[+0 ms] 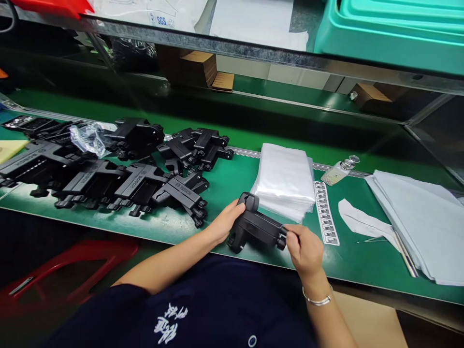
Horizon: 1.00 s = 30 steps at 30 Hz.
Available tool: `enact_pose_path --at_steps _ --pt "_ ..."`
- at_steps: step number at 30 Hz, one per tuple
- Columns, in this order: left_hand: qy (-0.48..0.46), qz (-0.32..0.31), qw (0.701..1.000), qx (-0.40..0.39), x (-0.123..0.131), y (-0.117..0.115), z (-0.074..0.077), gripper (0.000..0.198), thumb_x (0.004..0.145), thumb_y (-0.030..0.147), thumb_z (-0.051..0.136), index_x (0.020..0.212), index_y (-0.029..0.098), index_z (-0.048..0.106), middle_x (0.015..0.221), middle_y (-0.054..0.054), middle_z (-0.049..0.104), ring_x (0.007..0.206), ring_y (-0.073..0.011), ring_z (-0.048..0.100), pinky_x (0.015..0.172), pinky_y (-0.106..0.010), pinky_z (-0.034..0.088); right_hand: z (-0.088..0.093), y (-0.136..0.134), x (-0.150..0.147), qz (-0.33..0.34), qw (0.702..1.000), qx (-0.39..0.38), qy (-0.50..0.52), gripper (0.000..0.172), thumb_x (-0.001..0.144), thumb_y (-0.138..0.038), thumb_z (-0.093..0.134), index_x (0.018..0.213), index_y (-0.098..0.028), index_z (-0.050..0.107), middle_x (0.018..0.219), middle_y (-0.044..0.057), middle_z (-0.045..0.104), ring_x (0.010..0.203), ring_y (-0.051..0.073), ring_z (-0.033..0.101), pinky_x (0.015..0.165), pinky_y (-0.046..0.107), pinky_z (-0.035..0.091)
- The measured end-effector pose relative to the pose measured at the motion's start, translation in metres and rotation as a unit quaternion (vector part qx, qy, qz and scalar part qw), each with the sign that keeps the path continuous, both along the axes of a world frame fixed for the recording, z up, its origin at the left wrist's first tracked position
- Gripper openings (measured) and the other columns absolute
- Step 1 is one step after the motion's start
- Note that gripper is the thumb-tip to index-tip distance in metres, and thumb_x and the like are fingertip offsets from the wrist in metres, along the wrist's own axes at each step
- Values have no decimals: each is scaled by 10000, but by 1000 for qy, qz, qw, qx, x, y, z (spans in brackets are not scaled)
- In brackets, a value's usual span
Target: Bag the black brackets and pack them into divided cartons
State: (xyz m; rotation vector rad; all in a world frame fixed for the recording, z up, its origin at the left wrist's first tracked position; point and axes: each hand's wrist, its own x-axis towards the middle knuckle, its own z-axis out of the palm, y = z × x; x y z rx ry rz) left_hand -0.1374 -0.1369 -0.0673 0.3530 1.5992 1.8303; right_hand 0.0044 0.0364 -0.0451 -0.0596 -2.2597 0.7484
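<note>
Both my hands hold one black plastic tool housing (pixel 255 227) just above the near edge of the green bench (pixel 232 183). My left hand (pixel 224 222) grips its left end with the thumb on top. My right hand (pixel 303 249) pinches its right end, fingers closed round the knob there. A stack of clear plastic bags (pixel 286 181) lies just behind the part. Several more black housings (pixel 137 186) marked BOSCH lie in a row to the left.
A strip of small labels (pixel 326 212) lies right of the bags, with a small glass bottle (pixel 339 171) behind it. White sheets (pixel 424 222) and a torn paper scrap (pixel 362 222) lie at the right. A crumpled plastic bag (pixel 87 137) sits on the left housings. A red stool (pixel 72 270) stands below left.
</note>
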Motion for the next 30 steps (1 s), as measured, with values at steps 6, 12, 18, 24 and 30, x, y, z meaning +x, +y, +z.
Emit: enact_pose_path --at_steps 6,12,18,24,30 --pt "108 -87 989 41 -2 -18 12 727 654 563 775 1216 183 514 1144 -110 638 1062 -263 602 917 -349 468 -10 11 6 22 998 -56 -13 227 952 -272 437 1136 -208 554 894 52 617 625 147 604 552 291 520" --pt "443 -182 878 21 -12 -29 15 505 835 252 628 1308 215 454 1328 -128 575 1253 -253 526 1122 -437 339 -34 9 9 23 958 -287 1 231 923 -248 514 1147 -235 564 1042 64 578 629 116 577 555 286 526" --pt "526 -167 834 28 -17 -29 6 534 882 231 579 1379 231 385 1338 -117 580 1280 -236 513 1150 -473 298 -34 8 11 20 955 -295 12 228 904 -220 551 1126 -242 600 1082 80 583 719 133 580 597 285 528" --pt "300 -129 945 12 -17 -27 10 619 738 525 715 1233 196 546 1181 -106 643 1086 -288 604 971 -410 456 -14 17 14 33 995 -87 -42 341 908 -210 549 1245 -258 554 1070 83 647 857 191 644 665 314 549" --pt "93 -62 993 29 -13 -22 5 728 713 732 618 1136 139 603 1019 -101 649 917 -250 604 790 -322 483 7 18 12 112 982 152 -12 187 933 -318 526 1092 -262 606 832 38 681 662 154 595 587 280 465"
